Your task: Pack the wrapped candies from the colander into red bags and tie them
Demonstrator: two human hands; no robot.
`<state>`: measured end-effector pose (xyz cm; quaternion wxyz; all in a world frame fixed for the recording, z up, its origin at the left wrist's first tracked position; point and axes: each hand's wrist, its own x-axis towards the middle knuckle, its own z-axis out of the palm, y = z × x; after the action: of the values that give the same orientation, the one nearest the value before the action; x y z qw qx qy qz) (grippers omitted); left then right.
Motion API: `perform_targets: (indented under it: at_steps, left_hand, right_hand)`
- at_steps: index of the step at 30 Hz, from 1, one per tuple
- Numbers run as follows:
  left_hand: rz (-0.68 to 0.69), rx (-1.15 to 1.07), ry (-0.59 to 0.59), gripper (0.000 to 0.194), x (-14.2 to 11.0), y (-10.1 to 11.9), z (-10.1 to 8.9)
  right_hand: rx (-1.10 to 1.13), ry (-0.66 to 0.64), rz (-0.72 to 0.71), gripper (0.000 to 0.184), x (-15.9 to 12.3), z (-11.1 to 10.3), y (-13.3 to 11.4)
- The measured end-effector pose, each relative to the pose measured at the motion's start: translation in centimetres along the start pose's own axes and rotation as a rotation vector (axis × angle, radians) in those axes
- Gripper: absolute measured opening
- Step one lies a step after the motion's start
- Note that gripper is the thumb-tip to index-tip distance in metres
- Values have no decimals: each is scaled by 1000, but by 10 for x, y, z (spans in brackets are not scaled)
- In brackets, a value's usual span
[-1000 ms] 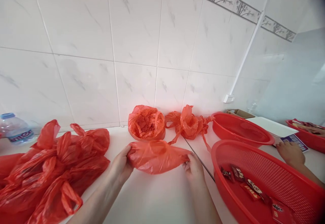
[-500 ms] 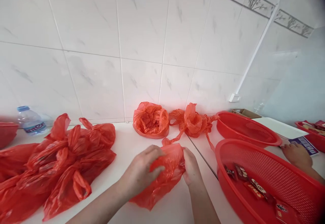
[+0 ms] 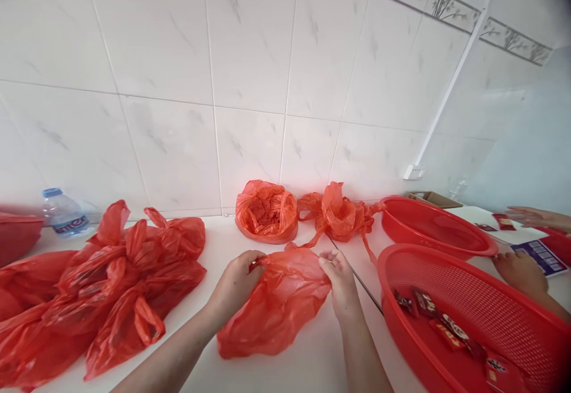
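Note:
A thin red plastic bag [image 3: 281, 307] is spread between my two hands above the white table. My left hand [image 3: 238, 286] pinches its upper left edge between thumb and fingers. On the other side, my right hand [image 3: 339, 280] grips the upper right edge the same way. The bag hangs loose and looks flat, its lower end toward me. Just beyond it sits a rolled-down red bag [image 3: 266, 211] stuffed with crumpled red plastic. Beside that lies a crumpled red bag [image 3: 341, 214] with trailing handles.
Knotted, filled red bags [image 3: 129, 286] are heaped at left, near a water bottle [image 3: 65, 214]. At right stand a red perforated basket [image 3: 446, 268] holding several small packets [image 3: 450, 327], and a red basin [image 3: 432, 220]. Another person's hands [image 3: 521, 271] work at far right.
My left hand has closed on the bag's edge, and the bag is now spread wider between both hands. At far right, another person's second hand has come into view over the white tray.

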<state>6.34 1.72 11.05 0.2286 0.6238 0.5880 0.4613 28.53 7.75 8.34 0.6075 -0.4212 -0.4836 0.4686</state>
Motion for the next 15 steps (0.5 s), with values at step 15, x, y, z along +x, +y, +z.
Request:
perform_targets:
  at_steps: [15]
  left_hand:
    - [-86,-223,45,16,-5,-16,0]
  right_hand:
    - [-1393,-577,-190,50,-68,37,-5]
